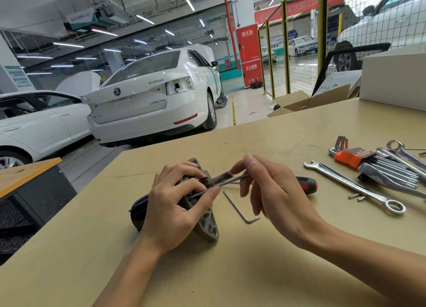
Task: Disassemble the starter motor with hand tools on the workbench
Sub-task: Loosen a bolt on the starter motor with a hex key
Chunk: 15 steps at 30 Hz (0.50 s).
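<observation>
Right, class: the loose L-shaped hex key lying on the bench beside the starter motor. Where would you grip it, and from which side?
Probably pinch the long straight arm of the hex key near its middle, coming from above. It lies flat on the workbench, and that stretch is bare; its upper end runs under the right hand, and the short bent leg offers less to hold.

Near bench (pixel 230 272) wide open, left side too. Right is crowded: spanner (pixel 352 184), hex-key set (pixel 355 157), loose hex key (pixel 239 208), screwdriver handle (pixel 306 184). Far right, white box (pixel 394 81) blocks.
</observation>
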{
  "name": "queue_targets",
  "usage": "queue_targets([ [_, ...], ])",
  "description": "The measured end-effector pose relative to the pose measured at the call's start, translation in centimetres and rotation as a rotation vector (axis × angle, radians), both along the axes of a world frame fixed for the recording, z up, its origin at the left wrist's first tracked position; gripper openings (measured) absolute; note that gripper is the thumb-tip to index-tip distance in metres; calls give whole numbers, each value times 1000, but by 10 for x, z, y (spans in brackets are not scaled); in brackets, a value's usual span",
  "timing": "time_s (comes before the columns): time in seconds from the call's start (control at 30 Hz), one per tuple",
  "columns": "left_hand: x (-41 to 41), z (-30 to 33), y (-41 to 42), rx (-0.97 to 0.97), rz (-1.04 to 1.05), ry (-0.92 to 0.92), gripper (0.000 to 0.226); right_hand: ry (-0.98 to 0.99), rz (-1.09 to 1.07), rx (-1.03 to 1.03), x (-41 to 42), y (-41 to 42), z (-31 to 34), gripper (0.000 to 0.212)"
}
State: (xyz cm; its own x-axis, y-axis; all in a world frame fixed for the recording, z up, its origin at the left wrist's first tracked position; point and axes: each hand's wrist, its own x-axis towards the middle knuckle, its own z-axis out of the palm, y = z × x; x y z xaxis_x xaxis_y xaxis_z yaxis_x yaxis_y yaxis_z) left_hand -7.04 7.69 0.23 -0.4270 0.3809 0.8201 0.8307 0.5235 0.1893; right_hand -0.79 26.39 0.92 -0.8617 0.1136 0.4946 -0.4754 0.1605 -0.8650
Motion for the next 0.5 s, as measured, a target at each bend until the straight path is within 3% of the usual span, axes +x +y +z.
queue_targets([
  [0.5,-1,-1,0,4,-5,7,35,20,43,-34,0,0,-2,36],
])
